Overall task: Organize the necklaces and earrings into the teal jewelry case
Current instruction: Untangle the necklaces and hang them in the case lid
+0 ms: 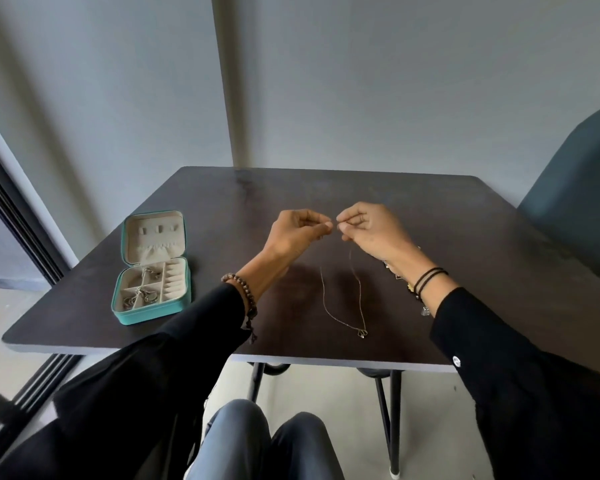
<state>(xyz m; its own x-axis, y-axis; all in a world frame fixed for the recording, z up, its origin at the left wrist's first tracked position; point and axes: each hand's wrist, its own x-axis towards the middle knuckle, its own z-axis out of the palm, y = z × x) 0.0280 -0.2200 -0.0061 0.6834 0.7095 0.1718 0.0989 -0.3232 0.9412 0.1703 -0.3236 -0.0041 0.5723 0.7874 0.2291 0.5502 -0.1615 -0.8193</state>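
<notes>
From the head camera: the left hand and right hand each pinch one end of a thin necklace, fingertips nearly touching. Its chain hangs below the grip, pendant resting on the dark table. The open teal jewelry case sits well left of them.

Dark table against grey wall, teal chair at right

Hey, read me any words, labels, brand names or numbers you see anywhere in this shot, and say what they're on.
None can be read.
The open teal jewelry case shows no lettering.
The white button on the right sleeve has a dark mark, too small to read.
The necklace pendant bears no legible text.
</notes>
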